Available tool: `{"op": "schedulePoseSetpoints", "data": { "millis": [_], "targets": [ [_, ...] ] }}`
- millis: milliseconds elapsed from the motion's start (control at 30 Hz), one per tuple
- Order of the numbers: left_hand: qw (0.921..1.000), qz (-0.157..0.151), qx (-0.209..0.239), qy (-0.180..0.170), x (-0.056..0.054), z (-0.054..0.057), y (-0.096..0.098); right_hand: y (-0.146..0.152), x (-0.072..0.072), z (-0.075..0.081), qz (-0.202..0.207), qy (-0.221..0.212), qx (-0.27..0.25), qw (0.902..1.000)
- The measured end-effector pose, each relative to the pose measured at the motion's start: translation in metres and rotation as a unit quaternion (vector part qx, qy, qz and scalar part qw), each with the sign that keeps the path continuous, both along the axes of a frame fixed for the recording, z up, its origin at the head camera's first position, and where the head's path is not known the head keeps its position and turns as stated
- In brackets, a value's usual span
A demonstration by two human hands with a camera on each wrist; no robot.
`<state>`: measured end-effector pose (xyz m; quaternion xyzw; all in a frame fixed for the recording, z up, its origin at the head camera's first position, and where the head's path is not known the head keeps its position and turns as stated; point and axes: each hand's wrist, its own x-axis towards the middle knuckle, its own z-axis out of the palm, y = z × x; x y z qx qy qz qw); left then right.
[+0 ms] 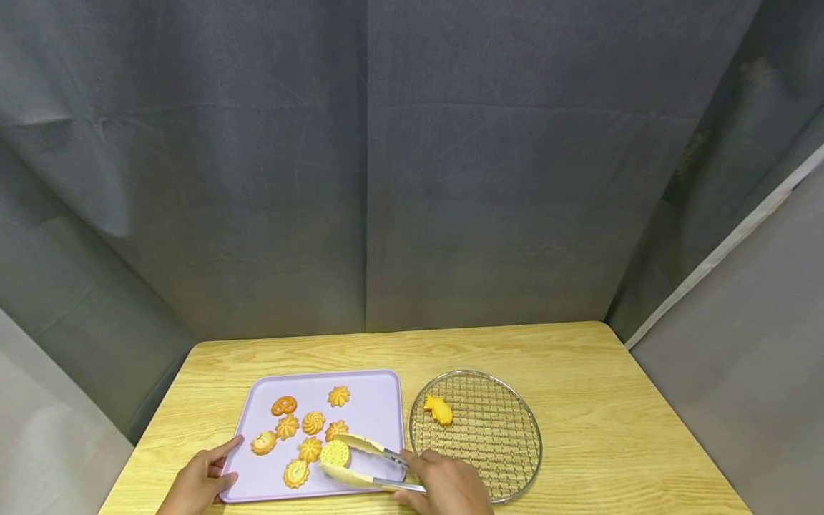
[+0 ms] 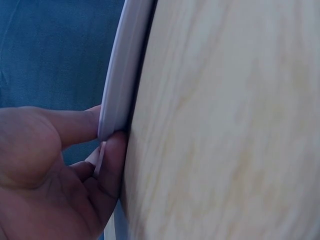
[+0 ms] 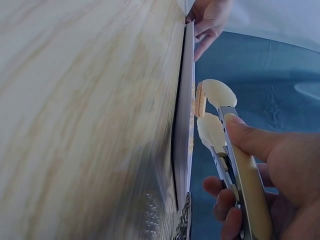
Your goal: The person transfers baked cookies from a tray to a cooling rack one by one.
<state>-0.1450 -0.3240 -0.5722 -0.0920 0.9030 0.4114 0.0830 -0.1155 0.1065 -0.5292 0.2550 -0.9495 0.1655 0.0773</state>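
My left hand (image 1: 198, 481) grips the lilac tray (image 1: 375, 390) at its left edge; in the left wrist view the thumb and fingers pinch the rim. My right hand (image 1: 450, 485) holds metal tongs (image 3: 247, 185) with cream-coloured tips. The tongs reach in from the tray's right side, their tips on either side of a round yellow biscuit (image 1: 335, 454). In the right wrist view a biscuit (image 3: 200, 100) shows edge-on by the tips. Around it on the tray lie several other biscuits, among them a pretzel-shaped one (image 1: 284, 405) and a swirl (image 1: 313, 423).
To the right of the tray lies a round wire rack (image 1: 489, 429) with a metal rim. A golden fish-shaped biscuit (image 1: 439, 410) sits on its left part. Both rest on a wooden table (image 1: 605, 429), and grey curtains (image 1: 450, 179) hang behind and at the sides.
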Motion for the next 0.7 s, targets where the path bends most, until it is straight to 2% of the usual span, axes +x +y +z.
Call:
{"op": "schedulePoseSetpoints", "data": {
  "millis": [367,700],
  "targets": [
    [0.9999,0.004,0.009,-0.003,-0.002,0.0,0.0,0.008,0.0,-0.003,0.001,0.015,-0.022,0.9996],
    [0.9999,0.01,0.005,-0.004,-0.001,0.0,0.002,0.017,0.002,-0.003,-0.004,0.004,-0.035,0.9994]
  ]
}}
